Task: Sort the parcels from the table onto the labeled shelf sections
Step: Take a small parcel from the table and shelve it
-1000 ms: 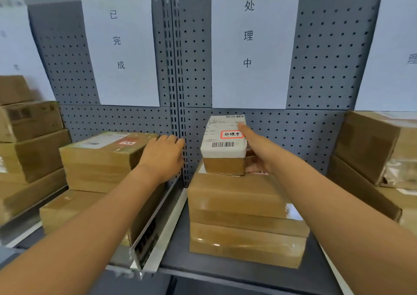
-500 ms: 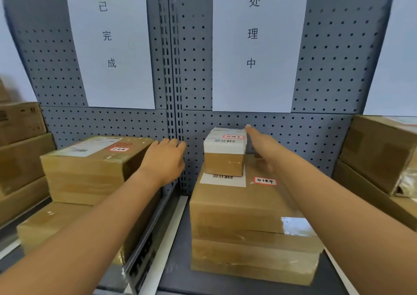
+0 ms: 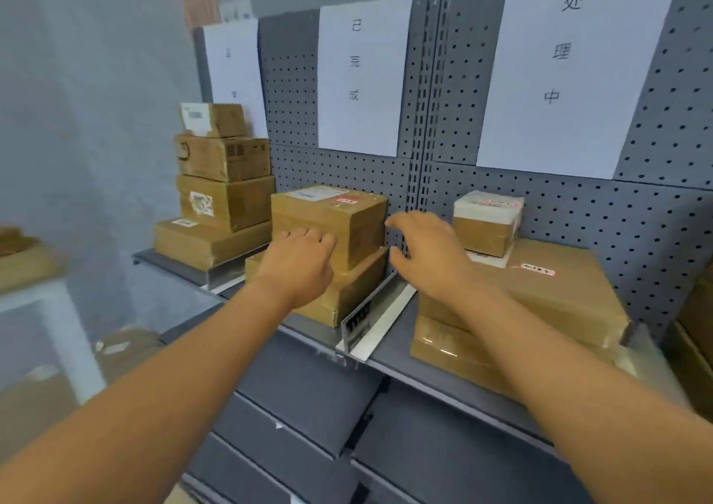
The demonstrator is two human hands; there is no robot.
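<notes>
Both hands are empty, fingers loose: the left hand [image 3: 299, 260] in front of the brown boxes [image 3: 328, 225], the right hand [image 3: 428, 252] just beside them. The small parcel [image 3: 487, 222] sits on a big box [image 3: 555, 291] under the sign [image 3: 567, 67] reading 处理中. Another sign [image 3: 360, 75] reads 已完成.

Two hands [image 3: 301, 260] [image 3: 428, 252] reach out. Left of them are four stacked boxes [image 3: 223, 191]. Just past them are two boxes [image 3: 328, 218]. To their right are three boxes [image 3: 487, 222]. Three paper signs [image 3: 362, 75] hang above.
</notes>
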